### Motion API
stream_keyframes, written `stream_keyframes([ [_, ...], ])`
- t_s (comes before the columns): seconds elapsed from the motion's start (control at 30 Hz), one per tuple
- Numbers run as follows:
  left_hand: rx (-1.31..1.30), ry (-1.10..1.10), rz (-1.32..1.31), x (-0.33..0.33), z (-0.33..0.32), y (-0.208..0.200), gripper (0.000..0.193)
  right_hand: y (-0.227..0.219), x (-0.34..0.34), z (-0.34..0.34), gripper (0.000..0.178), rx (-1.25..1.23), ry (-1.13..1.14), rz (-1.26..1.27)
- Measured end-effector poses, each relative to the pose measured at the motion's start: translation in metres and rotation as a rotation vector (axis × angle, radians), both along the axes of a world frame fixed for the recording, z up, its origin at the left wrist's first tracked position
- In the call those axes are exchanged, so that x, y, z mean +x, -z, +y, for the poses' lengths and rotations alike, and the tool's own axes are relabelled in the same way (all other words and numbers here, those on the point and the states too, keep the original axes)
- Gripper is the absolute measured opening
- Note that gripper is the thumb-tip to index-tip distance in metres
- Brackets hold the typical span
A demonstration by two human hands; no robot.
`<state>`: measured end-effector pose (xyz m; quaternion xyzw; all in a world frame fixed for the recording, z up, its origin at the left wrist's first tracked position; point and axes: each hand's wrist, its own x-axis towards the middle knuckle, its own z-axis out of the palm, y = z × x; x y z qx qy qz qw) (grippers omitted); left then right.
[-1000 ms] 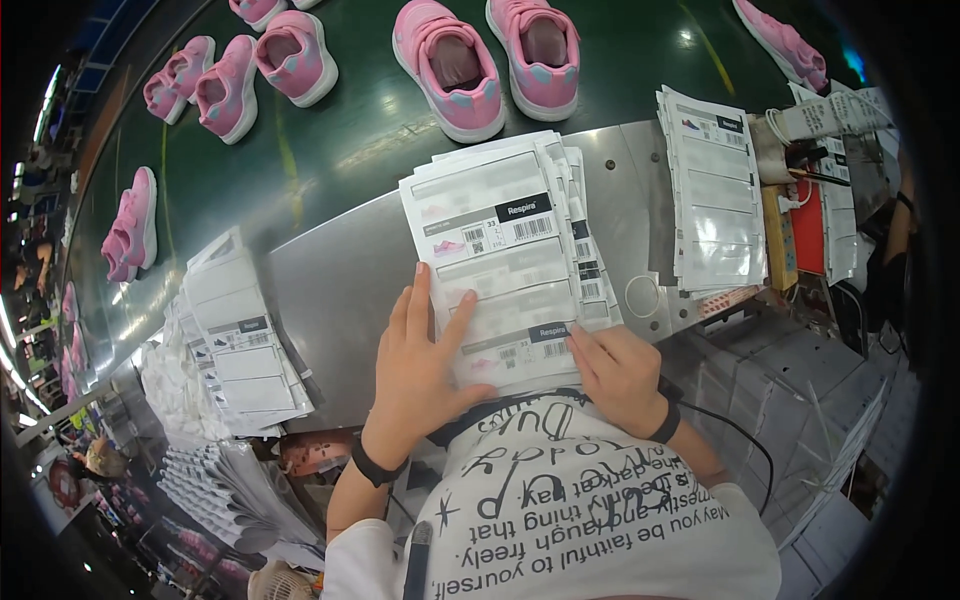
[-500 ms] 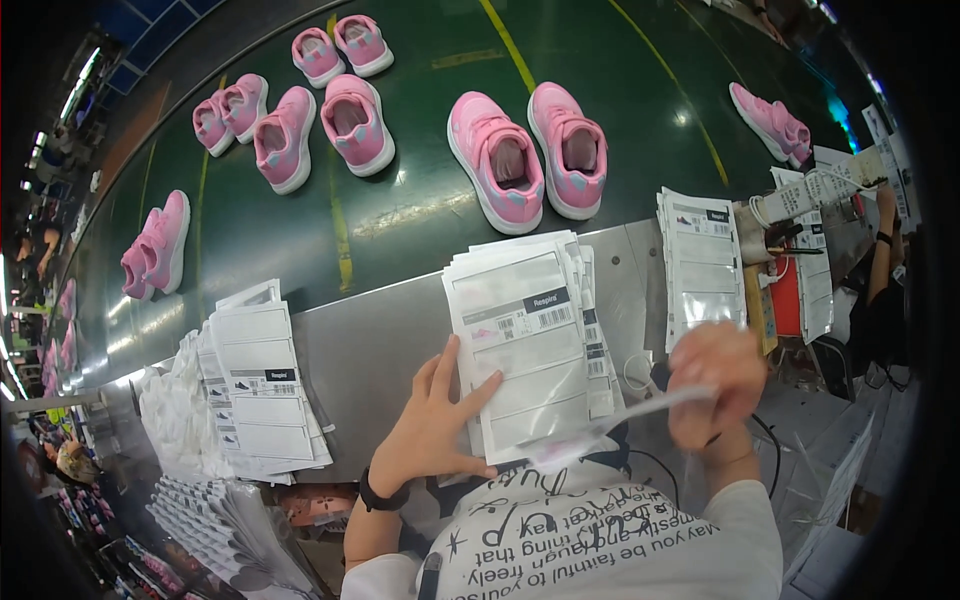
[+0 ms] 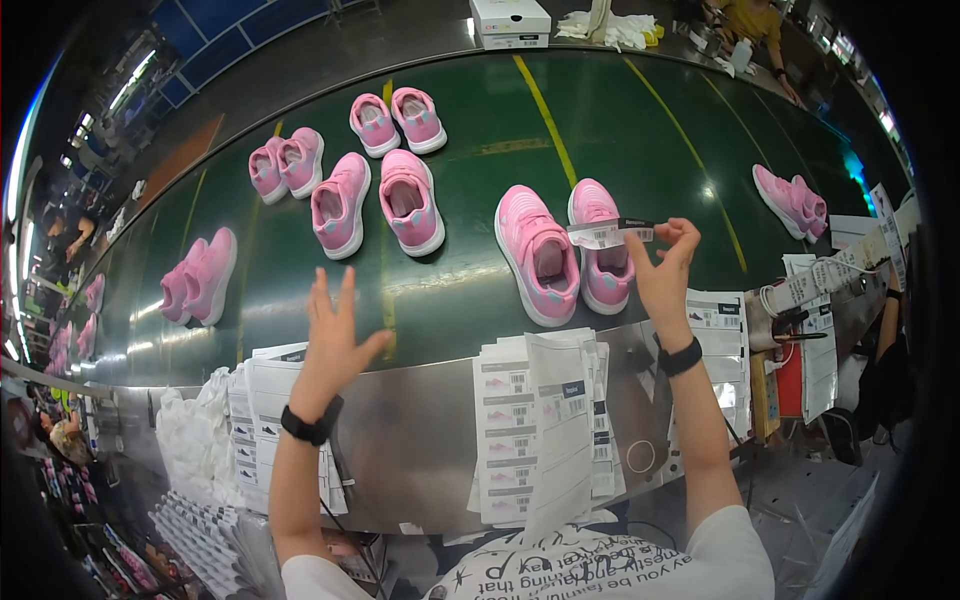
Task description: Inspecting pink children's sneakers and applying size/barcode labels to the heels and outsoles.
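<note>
My right hand pinches a small printed label strip between thumb and fingers. The strip hangs over the right one of two pink sneakers standing on the green belt. Fingers spread, my left hand is in the air over the belt's near edge, below a second pair of pink sneakers, and holds nothing. Close to my body lies a stack of label sheets, with one curled white sheet on top.
More pink sneakers stand along the belt. Other label stacks lie on the metal ledge, beside crumpled white paper at left. A white shoebox stands beyond the belt. Other people work at the far right.
My right hand has moved forward with the label strip from beside the stack to over the sneakers. My left hand has left the sheets and reached forward and left. The view has shifted.
</note>
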<state>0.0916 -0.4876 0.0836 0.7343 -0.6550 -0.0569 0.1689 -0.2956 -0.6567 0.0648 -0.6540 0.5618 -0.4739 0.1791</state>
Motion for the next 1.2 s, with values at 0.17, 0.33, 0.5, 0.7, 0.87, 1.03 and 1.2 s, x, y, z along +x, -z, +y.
stream_keyframes([
  [0.17, 0.035, -0.211, -0.495, 0.077, -0.094, 0.045, 0.107, -0.013, 0.005, 0.039, 0.071, 0.026, -0.547, 0.712],
  [0.33, 0.108, -0.3, -0.684, 0.089, -0.154, 0.076, 0.075, 0.006, 0.022, 0.016, 0.051, 0.211, -0.471, 0.785],
  [0.5, -0.012, 0.169, 0.043, 0.027, -0.182, 0.051, 0.087, 0.013, -0.02, 0.003, 0.04, 0.077, -0.189, 0.722],
  [0.7, -0.002, 0.081, 0.175, -0.005, -0.177, 0.056, 0.09, -0.034, -0.054, 0.096, 0.016, -0.08, -0.312, 0.375],
  [0.87, -0.044, 0.088, -0.022, -0.026, -0.156, 0.054, 0.089, -0.003, -0.025, 0.202, 0.018, 0.177, -0.949, 0.194],
  [1.03, -0.013, 0.241, -0.043, -0.043, -0.158, 0.041, 0.063, 0.027, 0.009, 0.226, 0.024, 0.04, -0.739, 0.527],
  [1.2, 0.224, 0.303, 0.111, -0.043, -0.116, -0.018, 0.052, 0.006, 0.003, 0.242, 0.034, 0.102, -0.826, 0.504],
])
